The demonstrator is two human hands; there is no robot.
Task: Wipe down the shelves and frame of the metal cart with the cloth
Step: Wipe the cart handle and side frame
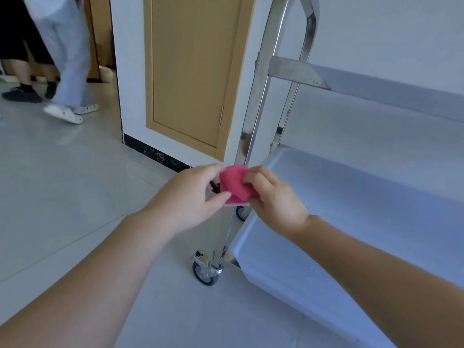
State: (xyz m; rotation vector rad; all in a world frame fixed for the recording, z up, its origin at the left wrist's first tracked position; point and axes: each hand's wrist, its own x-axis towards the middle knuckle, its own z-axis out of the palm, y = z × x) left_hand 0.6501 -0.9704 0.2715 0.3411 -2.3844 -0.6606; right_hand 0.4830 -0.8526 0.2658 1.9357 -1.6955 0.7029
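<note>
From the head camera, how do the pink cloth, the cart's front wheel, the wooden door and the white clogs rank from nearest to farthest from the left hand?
1. Pink cloth: pinched by the left hand, beside the cart's upright.
2. Front wheel: on the floor below the hands.
3. Wooden door: in the wall behind the cart's frame.
4. White clogs: far left, on a person's feet by the doorway.

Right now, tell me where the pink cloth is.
The pink cloth is centre frame in the head view, pinched between the left hand and right hand, just in front of the cart's upright post.
</note>
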